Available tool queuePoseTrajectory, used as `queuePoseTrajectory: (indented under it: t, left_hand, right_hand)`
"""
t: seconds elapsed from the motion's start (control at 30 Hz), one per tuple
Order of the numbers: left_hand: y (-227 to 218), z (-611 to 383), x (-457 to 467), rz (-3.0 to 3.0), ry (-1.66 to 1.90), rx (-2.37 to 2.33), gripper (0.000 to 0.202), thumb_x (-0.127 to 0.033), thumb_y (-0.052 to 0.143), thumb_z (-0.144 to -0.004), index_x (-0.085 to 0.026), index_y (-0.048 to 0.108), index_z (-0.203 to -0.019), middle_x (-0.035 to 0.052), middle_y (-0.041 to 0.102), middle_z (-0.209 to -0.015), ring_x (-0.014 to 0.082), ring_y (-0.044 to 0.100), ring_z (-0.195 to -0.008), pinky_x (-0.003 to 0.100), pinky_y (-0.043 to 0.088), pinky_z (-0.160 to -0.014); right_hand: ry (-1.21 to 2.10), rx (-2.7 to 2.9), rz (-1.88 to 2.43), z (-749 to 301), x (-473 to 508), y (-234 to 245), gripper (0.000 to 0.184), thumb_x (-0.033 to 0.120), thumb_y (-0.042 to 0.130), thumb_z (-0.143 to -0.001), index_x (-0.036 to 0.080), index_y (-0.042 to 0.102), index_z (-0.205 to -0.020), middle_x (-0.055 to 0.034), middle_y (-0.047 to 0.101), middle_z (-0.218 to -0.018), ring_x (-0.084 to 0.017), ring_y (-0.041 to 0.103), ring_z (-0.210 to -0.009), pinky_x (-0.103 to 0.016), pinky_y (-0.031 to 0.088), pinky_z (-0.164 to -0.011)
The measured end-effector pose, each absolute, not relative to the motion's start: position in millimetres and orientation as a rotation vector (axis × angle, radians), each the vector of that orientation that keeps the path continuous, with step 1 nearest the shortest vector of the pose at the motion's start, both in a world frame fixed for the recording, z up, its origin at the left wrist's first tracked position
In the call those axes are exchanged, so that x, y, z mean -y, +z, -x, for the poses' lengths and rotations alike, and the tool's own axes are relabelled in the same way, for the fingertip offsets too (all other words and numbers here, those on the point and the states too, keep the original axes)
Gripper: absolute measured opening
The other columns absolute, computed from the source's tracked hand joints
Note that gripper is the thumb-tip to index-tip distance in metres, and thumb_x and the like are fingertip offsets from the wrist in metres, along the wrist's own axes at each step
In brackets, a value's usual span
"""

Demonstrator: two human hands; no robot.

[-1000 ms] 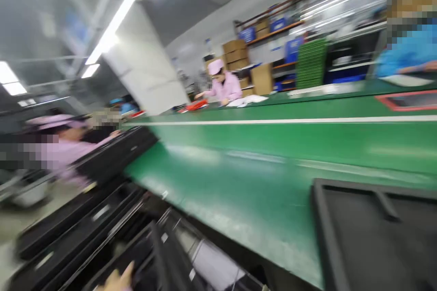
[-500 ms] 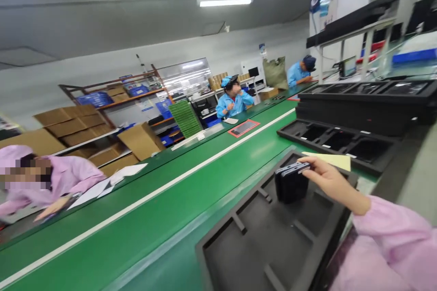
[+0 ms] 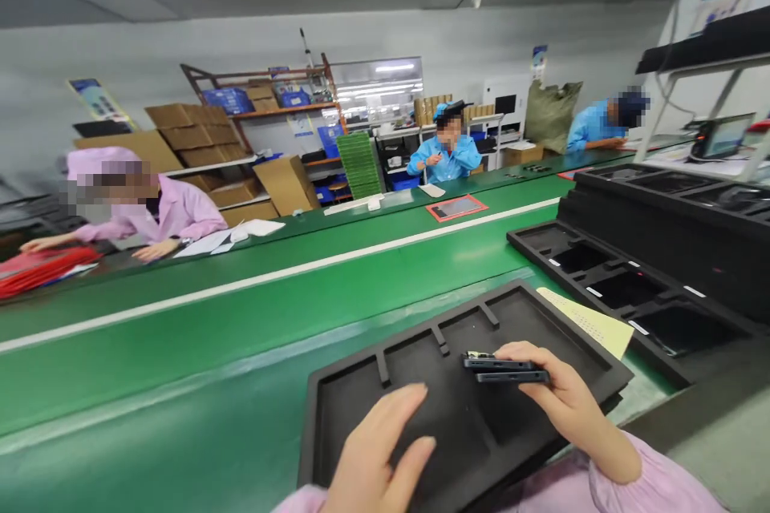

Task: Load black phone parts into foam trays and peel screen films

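Note:
Two thin dark phones (image 3: 505,371), stacked with their edges toward me, are pinched at their right end in my right hand (image 3: 562,393). They are held above a black foam tray (image 3: 354,365) with raised dividers. A small yellowish-green patch shows on top of the upper phone. My left hand (image 3: 382,449) hovers over the tray's near left part, thumb and fingers apart, holding nothing. It is a short way left of the phones and does not touch them.
Right of the tray lie a yellow paper (image 3: 589,321) and another foam tray (image 3: 601,268) holding dark flat devices. Behind it rise stacked black trays (image 3: 662,232). A green conveyor belt (image 3: 241,313) carries a red-framed panel (image 3: 457,208). Several people (image 3: 445,152) sit along the far side.
My left hand has come into view over the tray. My right hand has lowered and turned the phones from upright to nearly flat. The view has swung right.

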State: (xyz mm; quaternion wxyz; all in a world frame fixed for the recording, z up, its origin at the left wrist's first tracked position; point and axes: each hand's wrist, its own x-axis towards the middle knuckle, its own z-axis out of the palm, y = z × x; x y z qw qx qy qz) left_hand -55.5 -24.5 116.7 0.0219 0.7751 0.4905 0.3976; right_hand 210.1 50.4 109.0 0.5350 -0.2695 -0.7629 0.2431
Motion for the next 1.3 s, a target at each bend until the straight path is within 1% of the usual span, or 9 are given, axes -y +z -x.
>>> queuePoseTrajectory:
  t: [0.1, 0.17, 0.3, 0.5, 0.97, 1.03, 1.13, 1.17, 1.3]
  left_hand:
    - [124.0, 0.6, -7.4, -2.391, 1.17, -1.447, 0.053, -0.044, 0.062, -0.077, -0.026, 0.051, -0.125, 0.0072, 0.068, -0.113, 0.0249, 0.067, -0.096, 0.033, 0.059, -0.081]
    - [127.7, -21.9, -22.4, -2.369, 1.208, -1.446, 0.04, -0.046, 0.057, -0.082, -0.019, 0.058, -0.112, 0.0092, 0.072, -0.1, 0.0227, 0.07, -0.087, 0.03, 0.059, -0.076]
    - [134.4, -39.1, -33.2, -2.422, 1.334, -1.376, 0.025, -0.039, 0.046, -0.09, -0.019, 0.06, -0.092, 0.0046, 0.074, -0.082, 0.0156, 0.071, -0.072, 0.023, 0.058, -0.067]
    - [141.4, -43.8, -35.0, -2.481, 1.321, -1.303, 0.021, -0.034, 0.044, -0.092, -0.018, 0.057, -0.094, 0.0044, 0.074, -0.081, 0.0131, 0.071, -0.073, 0.018, 0.056, -0.069]
    - [134.6, -37.4, -33.6, -2.481, 1.258, -1.162, 0.014, -0.023, 0.045, -0.091, -0.016, 0.056, -0.094, 0.0074, 0.073, -0.084, 0.0136, 0.069, -0.083, 0.02, 0.055, -0.08]
    - [128.7, -37.2, -36.2, -2.474, 1.205, -1.169, 0.016, -0.022, 0.048, -0.088, -0.015, 0.056, -0.1, 0.0093, 0.072, -0.09, 0.0159, 0.068, -0.087, 0.025, 0.055, -0.082]
    - [115.7, -40.5, -47.6, -2.43, 0.95, -1.25, 0.031, -0.019, 0.055, -0.079, -0.013, 0.055, -0.109, 0.0128, 0.068, -0.107, 0.0231, 0.064, -0.101, 0.04, 0.052, -0.09]
    - [112.2, -42.4, -53.2, -2.401, 0.855, -1.264, 0.032, -0.017, 0.056, -0.077, -0.013, 0.056, -0.109, 0.0119, 0.068, -0.11, 0.0231, 0.063, -0.104, 0.041, 0.051, -0.092]
    - [117.9, -48.5, -76.5, -2.434, 0.679, -1.192, 0.027, -0.008, 0.053, -0.075, -0.016, 0.064, -0.099, 0.005, 0.071, -0.105, 0.0155, 0.064, -0.099, 0.027, 0.05, -0.09]
  right_hand:
    - [0.609, 1.835, 0.534, -213.2, -53.1, 110.4, 0.014, 0.033, 0.051, -0.094, 0.029, 0.059, -0.105, -0.0039, 0.068, -0.094, -0.02, 0.065, -0.09, -0.029, 0.056, -0.08]
    - [0.641, 1.829, 0.525, -216.6, -56.7, 111.3, 0.013, 0.032, 0.052, -0.094, 0.028, 0.059, -0.104, -0.0047, 0.068, -0.094, -0.02, 0.065, -0.09, -0.029, 0.056, -0.079]
    - [0.722, 1.788, 0.519, -226.8, -66.3, 110.4, 0.01, 0.031, 0.054, -0.093, 0.027, 0.058, -0.101, -0.0044, 0.068, -0.092, -0.019, 0.065, -0.088, -0.028, 0.056, -0.077]
    - [0.796, 1.773, 0.484, -234.9, -74.3, 107.2, 0.009, 0.031, 0.054, -0.094, 0.027, 0.055, -0.102, -0.0038, 0.067, -0.089, -0.019, 0.064, -0.087, -0.029, 0.056, -0.077]
    - [0.791, 1.782, 0.428, -234.1, -72.6, 111.4, 0.013, 0.031, 0.051, -0.095, 0.026, 0.058, -0.105, -0.0069, 0.068, -0.087, -0.022, 0.065, -0.085, -0.034, 0.058, -0.074]
    - [0.807, 1.777, 0.418, -234.9, -72.1, 110.0, 0.013, 0.031, 0.052, -0.095, 0.026, 0.058, -0.105, -0.0068, 0.068, -0.087, -0.022, 0.066, -0.084, -0.035, 0.058, -0.074]
    - [0.848, 1.734, 0.417, -239.8, -71.3, 105.5, 0.013, 0.029, 0.054, -0.094, 0.026, 0.059, -0.105, -0.0055, 0.068, -0.089, -0.022, 0.065, -0.086, -0.037, 0.057, -0.078]
    - [0.861, 1.71, 0.424, -242.6, -71.2, 103.6, 0.013, 0.028, 0.054, -0.094, 0.027, 0.058, -0.106, -0.0051, 0.068, -0.09, -0.021, 0.065, -0.087, -0.038, 0.057, -0.081]
    - [0.817, 1.636, 0.47, -255.5, -70.1, 97.8, 0.013, 0.023, 0.056, -0.092, 0.026, 0.059, -0.104, -0.004, 0.063, -0.099, -0.021, 0.061, -0.096, -0.044, 0.052, -0.09]
